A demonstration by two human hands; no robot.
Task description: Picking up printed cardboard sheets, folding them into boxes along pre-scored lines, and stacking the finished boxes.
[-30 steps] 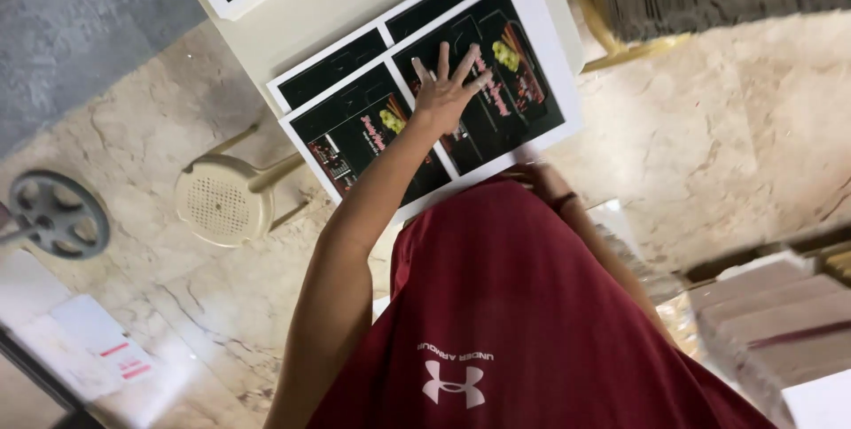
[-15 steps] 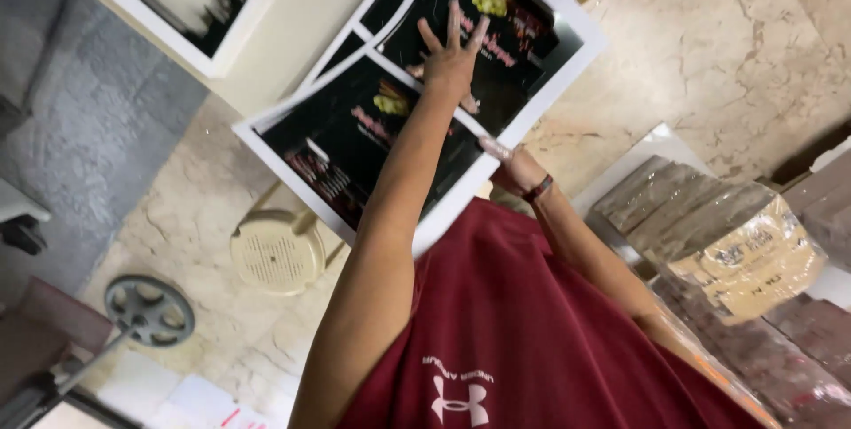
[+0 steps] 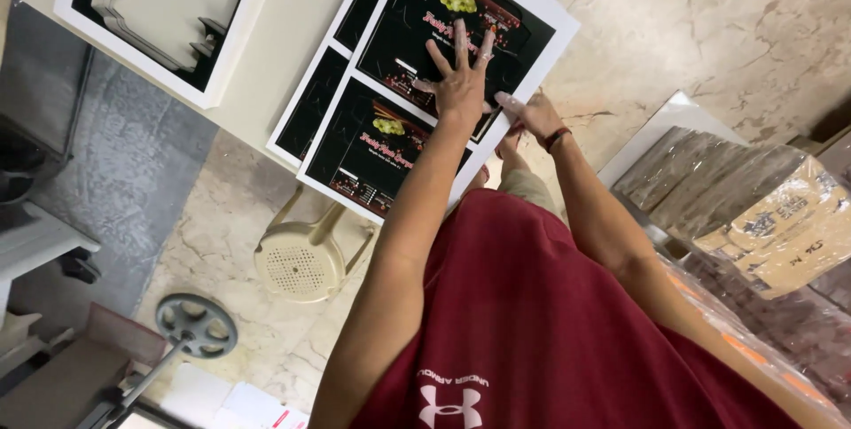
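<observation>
From my feed, the left hand [image 3: 459,83] is pressed flat with fingers spread on the top printed sheet [image 3: 443,83], a black-and-white carton blank lying on the cream table [image 3: 284,48]. The right hand [image 3: 530,114] is at the sheet's edge, looks like it's pinching it, but I can't tell for sure. Plastic stool [image 3: 301,261] underneath, wrapped cardboard bundles [image 3: 753,207] off to the side.
</observation>
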